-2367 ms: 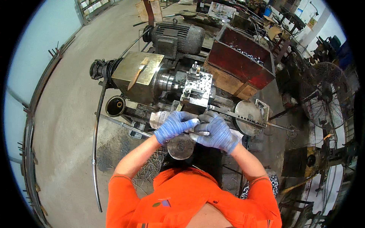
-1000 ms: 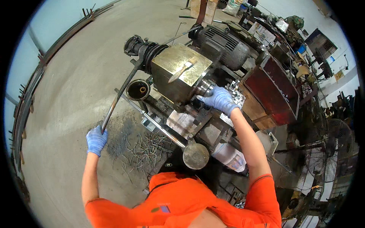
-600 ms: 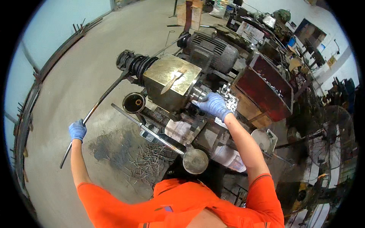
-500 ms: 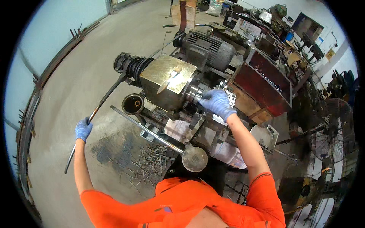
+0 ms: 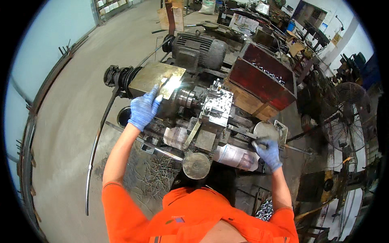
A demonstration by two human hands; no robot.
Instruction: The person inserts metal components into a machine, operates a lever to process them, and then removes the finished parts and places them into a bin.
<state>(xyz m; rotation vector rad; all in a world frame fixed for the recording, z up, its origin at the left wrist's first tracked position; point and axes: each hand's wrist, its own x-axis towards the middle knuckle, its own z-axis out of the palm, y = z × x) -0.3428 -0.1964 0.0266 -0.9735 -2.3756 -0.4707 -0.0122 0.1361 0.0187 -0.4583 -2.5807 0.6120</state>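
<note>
My left hand [image 5: 144,110], in a blue knit glove, reaches over the front edge of the machine's brass-coloured cover [image 5: 139,79]. Its fingers are stretched out beside a thin flat stick [image 5: 163,82] on that cover, whose lower part they hide. The round metal chuck [image 5: 186,98] is right of this hand, and the cutting slide [image 5: 218,106], strewn with bright chips, lies beyond it. My right hand [image 5: 268,154], also gloved, is curled near the end of a flat grey lever [image 5: 241,131]; dark fingertips hide what it grips.
A long bent bar [image 5: 97,150] hangs from the machine's left end. A round metal disc [image 5: 196,165] sits close before me. Behind the slide stands a dark red bin [image 5: 259,81] with small metal parts. A fan [image 5: 346,117] is at right; metal scraps [image 5: 162,174] litter the floor.
My left hand has let go of the long bar and moved right to the cover. My right hand has left the chuck and come down to the right. The view has shifted right.
</note>
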